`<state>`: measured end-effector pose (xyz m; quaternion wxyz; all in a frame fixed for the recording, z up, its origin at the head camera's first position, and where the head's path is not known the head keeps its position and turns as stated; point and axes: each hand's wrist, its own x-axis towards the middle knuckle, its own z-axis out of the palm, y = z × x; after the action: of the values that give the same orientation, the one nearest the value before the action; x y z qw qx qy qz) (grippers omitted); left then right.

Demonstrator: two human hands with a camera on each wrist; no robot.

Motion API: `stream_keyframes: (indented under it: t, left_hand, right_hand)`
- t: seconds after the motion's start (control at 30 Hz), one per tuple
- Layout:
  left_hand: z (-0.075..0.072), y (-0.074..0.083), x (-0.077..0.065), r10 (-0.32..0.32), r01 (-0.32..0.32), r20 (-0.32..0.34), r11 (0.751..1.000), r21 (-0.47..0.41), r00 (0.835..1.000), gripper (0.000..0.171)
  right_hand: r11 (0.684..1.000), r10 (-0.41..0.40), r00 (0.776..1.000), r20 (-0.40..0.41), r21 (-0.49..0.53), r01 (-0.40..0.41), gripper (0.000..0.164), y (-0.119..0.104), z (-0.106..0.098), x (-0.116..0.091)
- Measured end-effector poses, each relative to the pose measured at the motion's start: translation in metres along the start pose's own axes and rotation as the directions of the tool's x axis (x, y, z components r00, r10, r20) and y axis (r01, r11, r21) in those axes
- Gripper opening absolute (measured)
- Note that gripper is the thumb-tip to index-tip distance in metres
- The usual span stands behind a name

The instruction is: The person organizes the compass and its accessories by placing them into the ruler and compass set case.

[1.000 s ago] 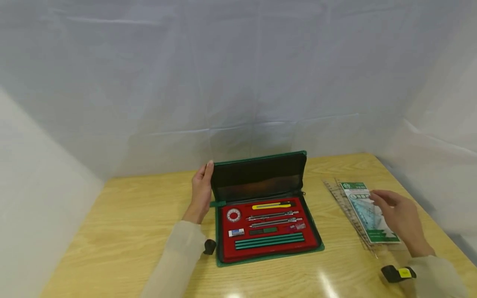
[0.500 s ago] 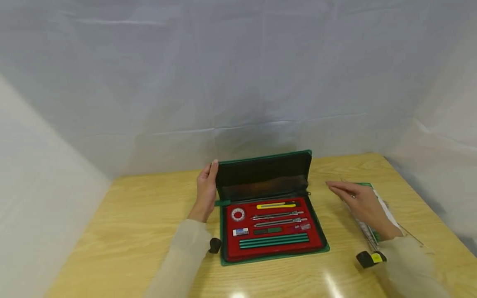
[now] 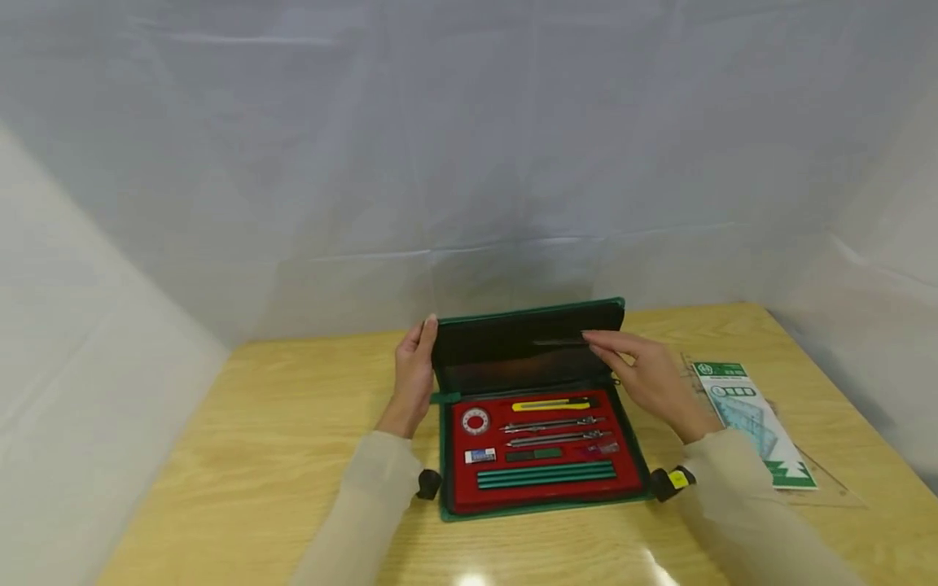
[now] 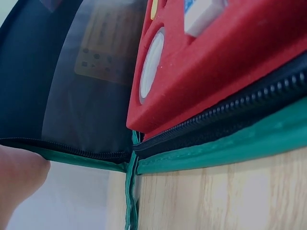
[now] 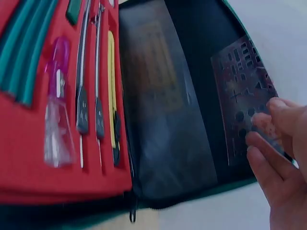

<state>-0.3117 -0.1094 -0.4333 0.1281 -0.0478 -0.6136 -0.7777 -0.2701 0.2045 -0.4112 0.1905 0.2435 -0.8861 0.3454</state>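
Note:
A green zip case stands unfolded on the table. My left hand (image 3: 412, 374) holds the left edge of its raised black lid (image 3: 506, 334), thumb on the inside. In the right wrist view my right hand (image 5: 283, 143) pinches a thin see-through stencil template (image 5: 235, 79) with cut-out shapes, held in front of the lid near its outer edge. Below it spans the lid's clear pocket (image 5: 172, 148), where a yellowish rectangle shows faintly. The red insert (image 3: 542, 495) carries a yellow cutter (image 3: 553, 404), two compasses, an eraser (image 3: 479, 456), a round dial (image 3: 475, 422) and green pencils (image 3: 545, 474).
To the right, a green-and-white packet (image 3: 755, 427) lies over clear rulers and a set square (image 3: 831, 480) on the wooden table (image 3: 308, 423). White sheeting (image 3: 469, 163) encloses the back and sides. A zip pull (image 5: 133, 213) hangs at the case's corner.
My right hand has moved left from the packet to the lid, bringing the stencil template with it. My left hand keeps its hold on the lid. The head view has shifted slightly.

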Motion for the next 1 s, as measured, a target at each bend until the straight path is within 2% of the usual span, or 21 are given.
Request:
stream_keyframes:
  t: [0.13,0.3,0.4,0.6,0.8,1.0]
  left_hand:
    - [0.0,0.001,-0.001,0.003,-0.003,-0.002,1.0,-0.012,1.0,0.028]
    - [0.0,0.001,-0.002,0.004,-0.004,0.008,1.0,-0.024,1.0,0.031]
    - [0.0,0.002,-0.002,0.004,-0.004,0.006,1.0,-0.028,1.0,0.027]
    - [0.0,0.002,-0.002,0.01,-0.01,0.008,0.999,-0.036,1.0,0.025]
    - [-0.002,0.001,-0.004,0.003,-0.003,0.011,0.999,-0.043,1.0,0.026]
    - [-0.003,0.001,-0.005,-0.013,0.014,0.007,0.999,-0.048,1.0,0.031]
  right_hand:
    - [0.999,-0.027,0.999,-0.027,-0.036,0.026,0.027,-0.008,0.008,0.009]
    - [0.988,-0.117,0.989,-0.095,-0.111,0.107,0.022,-0.012,0.017,0.017]
    - [0.981,-0.147,0.982,-0.122,-0.147,0.128,0.02,-0.013,0.023,0.021]
    - [0.97,-0.131,0.982,-0.138,-0.222,0.098,0.014,-0.017,0.031,0.024]
    - [0.945,-0.109,0.981,-0.158,-0.322,0.053,0.008,-0.019,0.038,0.025]
    - [0.929,-0.073,0.991,-0.115,-0.369,0.025,0.012,-0.017,0.046,0.022]
